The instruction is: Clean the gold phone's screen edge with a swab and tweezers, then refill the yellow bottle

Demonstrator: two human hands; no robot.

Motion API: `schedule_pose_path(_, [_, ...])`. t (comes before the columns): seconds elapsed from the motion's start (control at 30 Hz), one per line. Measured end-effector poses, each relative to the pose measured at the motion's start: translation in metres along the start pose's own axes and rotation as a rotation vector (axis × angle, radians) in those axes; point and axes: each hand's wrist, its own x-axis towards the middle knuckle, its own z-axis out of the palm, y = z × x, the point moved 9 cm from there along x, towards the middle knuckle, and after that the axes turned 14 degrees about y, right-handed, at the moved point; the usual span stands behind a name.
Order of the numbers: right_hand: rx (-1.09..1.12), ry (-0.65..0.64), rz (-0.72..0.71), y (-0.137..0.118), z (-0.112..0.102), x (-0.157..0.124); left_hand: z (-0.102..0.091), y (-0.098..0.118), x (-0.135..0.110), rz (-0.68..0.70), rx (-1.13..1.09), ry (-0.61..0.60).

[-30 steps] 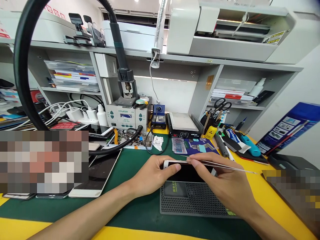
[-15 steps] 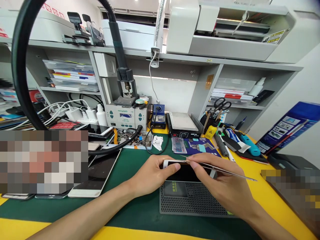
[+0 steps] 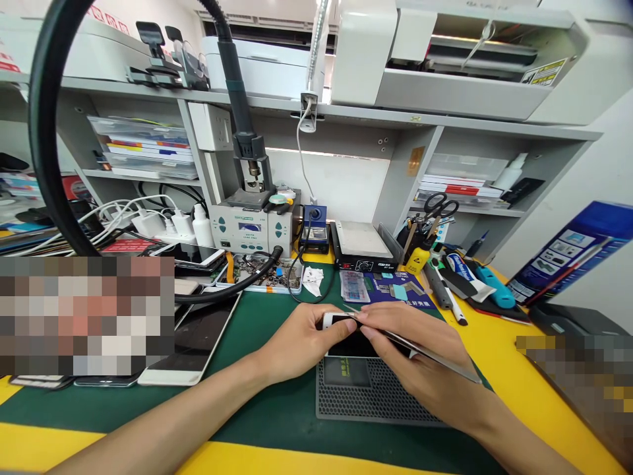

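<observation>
My left hand (image 3: 297, 346) grips the left end of a white-edged smartphone (image 3: 346, 333) with a dark screen, tilted up on its long edge over a grey perforated mat (image 3: 376, 399). My right hand (image 3: 415, 359) pinches long metal tweezers (image 3: 425, 353); their tips rest at the phone's top edge near my left thumb. Both hands meet over the green work mat (image 3: 277, 409) at the bench centre.
A white phone (image 3: 192, 343) lies screen-up at left beside a blurred patch. Behind stand a hot-air rework station (image 3: 250, 227) with a black hose, a parts tray (image 3: 260, 274), a small hot plate (image 3: 361, 247), a blue pad (image 3: 390, 290) and tools (image 3: 469, 284) at right.
My right hand slid left along the phone's top edge, bringing the tweezer tips toward my left thumb, and the tweezers' tail dropped lower. My left hand has kept its grip.
</observation>
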Motion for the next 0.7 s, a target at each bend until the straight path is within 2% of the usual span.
schedule_pose_path(0.47, [-0.006, 0.002, -0.007, -0.002, 0.000, 0.002, 0.000, 0.000, 0.000, -0.003, 0.008, 0.000])
schedule_pose_path(0.7, [-0.090, 0.091, 0.037, 0.004, -0.013, 0.003, -0.001, -0.004, -0.001, -0.029, -0.004, -0.006])
